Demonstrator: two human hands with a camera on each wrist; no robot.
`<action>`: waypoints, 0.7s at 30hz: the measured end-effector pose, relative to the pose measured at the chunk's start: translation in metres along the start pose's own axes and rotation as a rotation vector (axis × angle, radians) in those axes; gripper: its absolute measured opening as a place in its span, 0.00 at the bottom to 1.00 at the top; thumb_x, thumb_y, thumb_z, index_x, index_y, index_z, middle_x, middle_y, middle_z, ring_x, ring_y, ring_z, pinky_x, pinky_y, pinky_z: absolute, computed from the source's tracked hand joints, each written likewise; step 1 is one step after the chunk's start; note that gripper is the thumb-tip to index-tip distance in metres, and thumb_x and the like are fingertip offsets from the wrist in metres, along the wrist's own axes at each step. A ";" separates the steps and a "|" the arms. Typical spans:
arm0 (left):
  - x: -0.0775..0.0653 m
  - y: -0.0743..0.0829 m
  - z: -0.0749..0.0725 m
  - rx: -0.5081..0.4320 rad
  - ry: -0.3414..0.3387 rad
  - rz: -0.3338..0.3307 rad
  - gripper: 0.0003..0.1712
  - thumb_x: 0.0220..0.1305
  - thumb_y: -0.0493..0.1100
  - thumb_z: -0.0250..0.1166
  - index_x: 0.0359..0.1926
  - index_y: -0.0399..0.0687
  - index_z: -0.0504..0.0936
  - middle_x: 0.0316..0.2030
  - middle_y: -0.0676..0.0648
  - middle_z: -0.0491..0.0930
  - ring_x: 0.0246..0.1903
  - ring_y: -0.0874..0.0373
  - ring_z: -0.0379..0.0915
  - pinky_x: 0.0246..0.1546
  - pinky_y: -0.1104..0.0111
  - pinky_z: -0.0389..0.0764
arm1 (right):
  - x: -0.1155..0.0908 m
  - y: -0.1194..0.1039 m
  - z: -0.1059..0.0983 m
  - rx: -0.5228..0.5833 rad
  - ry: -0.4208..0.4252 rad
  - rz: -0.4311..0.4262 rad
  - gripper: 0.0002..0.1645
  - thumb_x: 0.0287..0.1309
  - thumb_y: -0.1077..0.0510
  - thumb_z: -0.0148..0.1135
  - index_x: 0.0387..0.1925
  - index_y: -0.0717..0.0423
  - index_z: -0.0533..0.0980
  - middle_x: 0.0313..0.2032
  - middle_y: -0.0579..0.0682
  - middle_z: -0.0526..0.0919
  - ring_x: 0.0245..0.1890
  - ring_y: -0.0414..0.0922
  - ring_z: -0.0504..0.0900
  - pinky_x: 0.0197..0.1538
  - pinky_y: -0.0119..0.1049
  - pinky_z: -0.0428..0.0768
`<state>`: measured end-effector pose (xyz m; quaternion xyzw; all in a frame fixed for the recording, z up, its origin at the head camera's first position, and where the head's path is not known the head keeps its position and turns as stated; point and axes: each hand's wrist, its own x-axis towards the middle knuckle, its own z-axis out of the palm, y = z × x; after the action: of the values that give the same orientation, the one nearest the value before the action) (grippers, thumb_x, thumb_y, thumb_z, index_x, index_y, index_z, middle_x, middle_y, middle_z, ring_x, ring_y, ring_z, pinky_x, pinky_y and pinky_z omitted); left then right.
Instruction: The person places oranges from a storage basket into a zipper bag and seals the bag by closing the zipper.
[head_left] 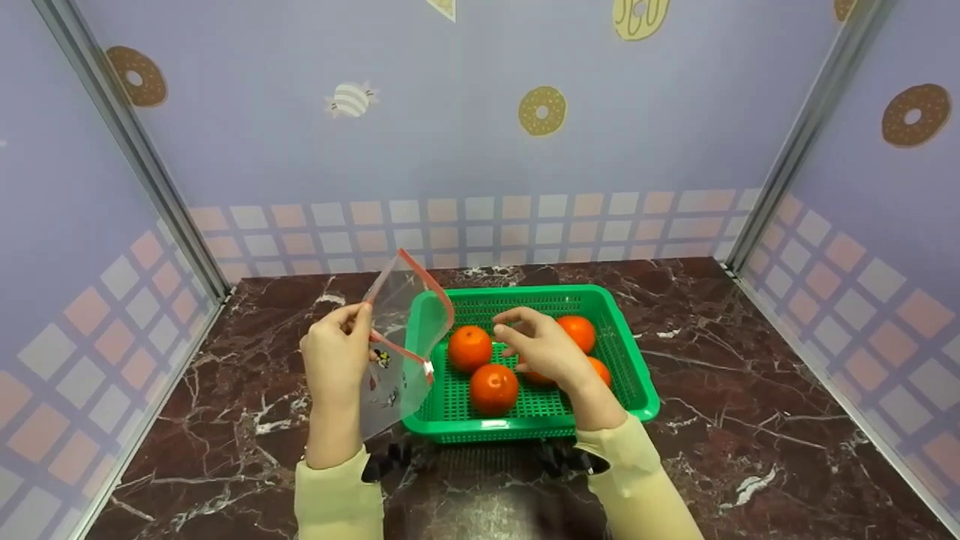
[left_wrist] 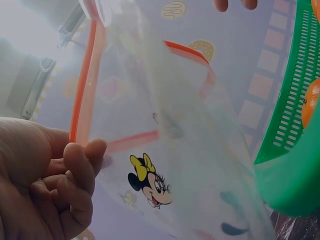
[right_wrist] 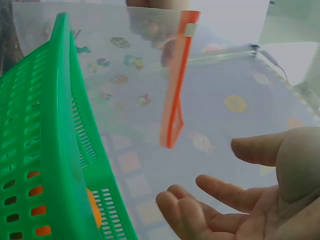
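Observation:
My left hand pinches the edge of a clear zip bag between thumb and fingers. The bag has a red zip strip, a white slider and cartoon prints, and its mouth gapes toward the right. In the left wrist view the thumb and forefinger grip the red strip. My right hand hovers over the green basket with loosely bent fingers and nothing in them. Several oranges lie in the basket, one orange just left of the right fingertips and another orange nearer the front. The right hand partly hides others.
The basket stands on a dark red marbled tabletop. A patterned wall rises behind, with side panels at left and right. The bag overlaps the basket's left rim in the head view.

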<state>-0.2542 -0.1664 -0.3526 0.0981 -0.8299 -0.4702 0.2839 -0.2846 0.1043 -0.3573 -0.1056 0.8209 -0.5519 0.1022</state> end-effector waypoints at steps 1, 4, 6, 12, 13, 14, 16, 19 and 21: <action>0.000 0.000 0.000 -0.001 -0.003 0.001 0.16 0.75 0.44 0.63 0.49 0.37 0.89 0.26 0.39 0.87 0.10 0.67 0.73 0.13 0.78 0.71 | -0.002 0.002 -0.001 -0.004 0.011 -0.001 0.20 0.74 0.49 0.60 0.63 0.45 0.77 0.54 0.57 0.83 0.44 0.47 0.84 0.36 0.36 0.83; 0.000 0.000 0.000 -0.002 -0.012 -0.002 0.16 0.75 0.45 0.63 0.49 0.37 0.89 0.25 0.39 0.88 0.10 0.66 0.74 0.13 0.78 0.71 | -0.008 0.007 -0.006 -0.023 0.043 -0.011 0.22 0.73 0.50 0.62 0.65 0.43 0.75 0.57 0.57 0.81 0.50 0.51 0.83 0.41 0.40 0.84; -0.001 0.000 0.000 -0.003 -0.016 -0.004 0.16 0.75 0.45 0.63 0.49 0.37 0.89 0.25 0.39 0.88 0.10 0.65 0.74 0.13 0.77 0.71 | -0.011 0.010 -0.009 -0.046 0.056 -0.026 0.24 0.72 0.51 0.62 0.67 0.43 0.74 0.59 0.57 0.80 0.54 0.53 0.83 0.47 0.46 0.85; 0.000 -0.001 0.001 -0.010 -0.011 -0.004 0.16 0.75 0.46 0.63 0.49 0.39 0.89 0.24 0.40 0.87 0.12 0.58 0.78 0.13 0.78 0.71 | -0.018 0.014 -0.020 -0.162 0.062 -0.035 0.26 0.70 0.52 0.65 0.68 0.45 0.73 0.64 0.60 0.77 0.61 0.58 0.80 0.63 0.57 0.78; 0.000 -0.002 0.001 -0.011 -0.013 -0.009 0.16 0.75 0.46 0.63 0.50 0.39 0.89 0.24 0.41 0.87 0.12 0.56 0.79 0.13 0.77 0.72 | -0.018 0.015 -0.022 -0.185 0.061 -0.030 0.26 0.70 0.53 0.65 0.67 0.45 0.74 0.64 0.61 0.77 0.61 0.59 0.80 0.63 0.58 0.78; 0.000 -0.002 0.001 -0.012 -0.016 -0.013 0.16 0.75 0.46 0.63 0.50 0.40 0.89 0.24 0.41 0.87 0.13 0.55 0.79 0.13 0.77 0.72 | -0.019 0.016 -0.024 -0.208 0.063 -0.023 0.26 0.70 0.54 0.65 0.67 0.46 0.74 0.65 0.61 0.76 0.62 0.60 0.79 0.63 0.59 0.78; 0.000 -0.002 0.001 -0.013 -0.022 -0.022 0.16 0.75 0.46 0.63 0.51 0.41 0.89 0.24 0.42 0.87 0.13 0.54 0.80 0.12 0.75 0.72 | -0.019 0.018 -0.028 -0.255 0.067 -0.009 0.25 0.70 0.55 0.65 0.66 0.48 0.74 0.65 0.63 0.76 0.63 0.63 0.78 0.64 0.60 0.77; -0.001 -0.003 0.002 -0.014 -0.029 -0.021 0.16 0.75 0.47 0.63 0.51 0.41 0.89 0.24 0.43 0.87 0.13 0.55 0.79 0.13 0.74 0.72 | -0.018 0.021 -0.033 -0.302 0.065 0.009 0.25 0.69 0.55 0.65 0.66 0.49 0.74 0.66 0.64 0.75 0.64 0.65 0.76 0.64 0.61 0.76; -0.001 -0.003 0.002 -0.017 -0.026 -0.009 0.16 0.75 0.46 0.63 0.51 0.41 0.89 0.24 0.43 0.87 0.13 0.55 0.79 0.13 0.74 0.72 | -0.017 0.023 -0.036 -0.313 0.065 0.022 0.26 0.69 0.55 0.65 0.66 0.51 0.74 0.66 0.64 0.74 0.65 0.65 0.75 0.64 0.61 0.76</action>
<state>-0.2550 -0.1665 -0.3563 0.0935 -0.8290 -0.4797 0.2719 -0.2796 0.1492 -0.3641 -0.0934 0.9008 -0.4193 0.0637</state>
